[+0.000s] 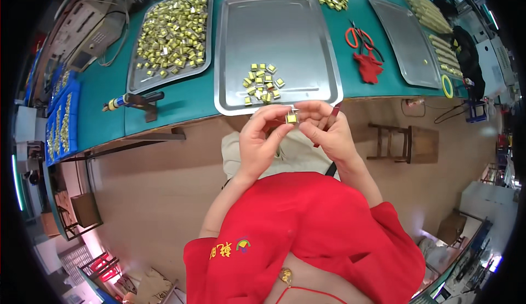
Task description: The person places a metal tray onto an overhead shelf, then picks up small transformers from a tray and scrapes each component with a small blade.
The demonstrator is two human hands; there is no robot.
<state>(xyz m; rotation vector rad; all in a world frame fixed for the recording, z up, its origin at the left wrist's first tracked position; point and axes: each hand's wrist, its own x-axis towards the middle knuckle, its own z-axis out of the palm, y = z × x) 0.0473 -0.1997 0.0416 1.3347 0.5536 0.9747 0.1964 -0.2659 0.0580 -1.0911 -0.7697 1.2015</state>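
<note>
Just off the front edge of the table, my left hand (259, 144) pinches a small yellow-wrapped transformer (292, 119) between thumb and fingertips. From the other side, the fingertips of my right hand (337, 139) meet at the same part. A slim dark-red tool (336, 110) is also tucked in my right hand, crossing the fingers; its tip is too small to make out. Beyond both hands, a loose cluster of similar transformers (263, 82) lies at the near end of a metal tray (274, 30).
To the left, another metal tray (209, 35) is heaped with transformers. A clamped tool (131, 101) sits at the table edge. Red-handled pliers (352, 38) and a red cloth (369, 67) lie to the right, beside a tilted tray (400, 46). A wooden stool (422, 144) stands below.
</note>
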